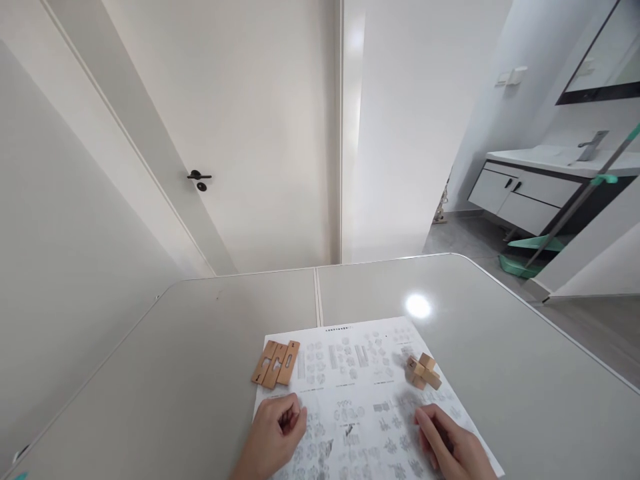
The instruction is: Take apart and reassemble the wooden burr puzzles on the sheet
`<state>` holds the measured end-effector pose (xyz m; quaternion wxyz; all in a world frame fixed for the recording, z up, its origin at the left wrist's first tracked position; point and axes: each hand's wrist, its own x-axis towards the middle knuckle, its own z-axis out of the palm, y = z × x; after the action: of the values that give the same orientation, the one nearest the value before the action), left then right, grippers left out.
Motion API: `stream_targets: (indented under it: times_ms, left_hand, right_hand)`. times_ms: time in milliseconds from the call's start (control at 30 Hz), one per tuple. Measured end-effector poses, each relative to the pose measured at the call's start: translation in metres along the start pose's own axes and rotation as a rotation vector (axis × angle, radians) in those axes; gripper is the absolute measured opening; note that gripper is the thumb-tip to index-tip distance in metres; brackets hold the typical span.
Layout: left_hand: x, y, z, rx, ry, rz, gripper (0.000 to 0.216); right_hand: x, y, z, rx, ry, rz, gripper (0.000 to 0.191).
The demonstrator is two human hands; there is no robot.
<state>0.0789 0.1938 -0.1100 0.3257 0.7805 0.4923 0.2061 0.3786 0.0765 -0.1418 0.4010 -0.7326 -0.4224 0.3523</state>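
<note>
Left hand (277, 427): curled into a loose fist, empty as far as visible, covering part of the printed sheet (347, 393)
Right hand (453, 443): folded loosely inward, empty as far as visible
Flat wooden pieces (273, 375): three, side by side at the sheet's upper left, light brown, slotted, black-numbered
Crossed wooden blocks (424, 372): clustered at the sheet's right edge, just beyond the right hand
Table (235, 327): pale grey, seamed, glare-spotted
White door (265, 127): beyond the table, with black handle (200, 176)
White vanity (530, 198): far right, near green dustpan (517, 268)

Looks like a home: a sink (553, 156) (mirror (607, 50) above it) at upper right, a door (255, 127) at upper left.
</note>
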Motion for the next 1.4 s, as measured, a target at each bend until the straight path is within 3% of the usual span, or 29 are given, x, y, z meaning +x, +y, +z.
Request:
stream_targets:
  times_ms: [567,967,1200,1400]
  left_hand:
    - [-0.001,0.004,-0.001,0.069,-0.015,0.037,0.035]
    - [-0.001,0.006,0.001,0.031,-0.005,0.034,0.033]
    - [-0.001,0.003,0.001,0.058,-0.025,0.029,0.033]
    - [-0.002,0.007,0.000,0.056,-0.023,0.029,0.034]
  right_hand:
    - [0.011,-0.004,-0.008,0.100,0.039,0.167,0.059]
    - [0.027,-0.003,-0.012,0.435,-0.022,0.327,0.056]
    - [0.033,0.000,-0.010,0.407,-0.035,0.341,0.057]
    - [0.031,-0.002,-0.004,0.373,0.032,0.330,0.057]
